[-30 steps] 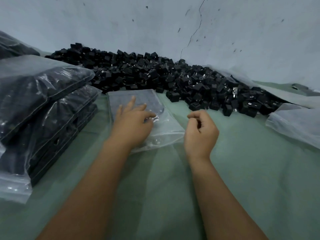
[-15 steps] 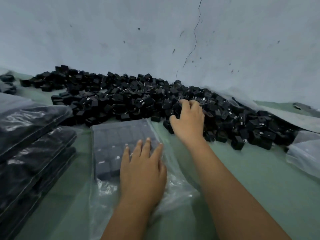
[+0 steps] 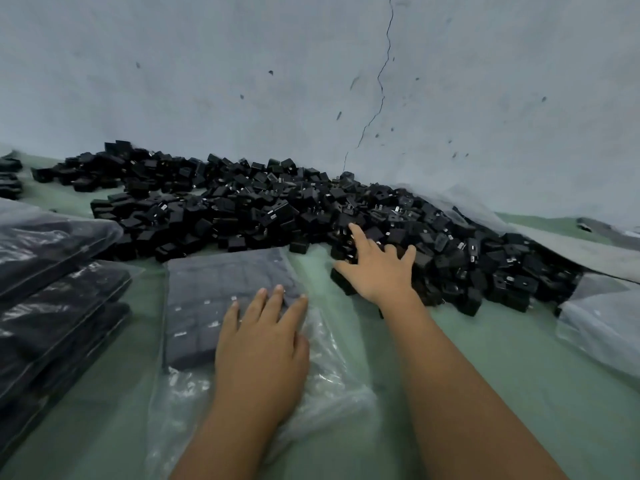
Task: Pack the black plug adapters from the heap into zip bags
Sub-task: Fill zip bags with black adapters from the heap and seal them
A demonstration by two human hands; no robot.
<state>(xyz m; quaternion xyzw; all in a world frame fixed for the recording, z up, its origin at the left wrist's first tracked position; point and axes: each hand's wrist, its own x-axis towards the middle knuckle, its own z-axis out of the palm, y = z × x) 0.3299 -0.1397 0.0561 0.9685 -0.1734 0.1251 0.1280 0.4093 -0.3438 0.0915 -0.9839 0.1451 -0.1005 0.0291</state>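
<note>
Filled bags (image 3: 52, 299) are lying stacked at 9 o'clock on the desk (image 3: 502, 358). The left hand (image 3: 261, 344) is pressing flat, fingers spread, on the zip bag (image 3: 221, 306); the right hand (image 3: 379, 271), fingers splayed, is touching the heap (image 3: 242, 209) of glossy black plug adapters.

Since one second ago, our right hand (image 3: 379, 271) has left its curled, empty position above the green surface (image 3: 502, 375) and reached forward to the near edge of the heap of black plug adapters (image 3: 263, 209). Half a second ago its fingers were curled over the adapters; now they are spread across them. Our left hand (image 3: 263, 344) has shifted from the zip bag's (image 3: 207, 306) middle to its near right part, fingers flat.
</note>
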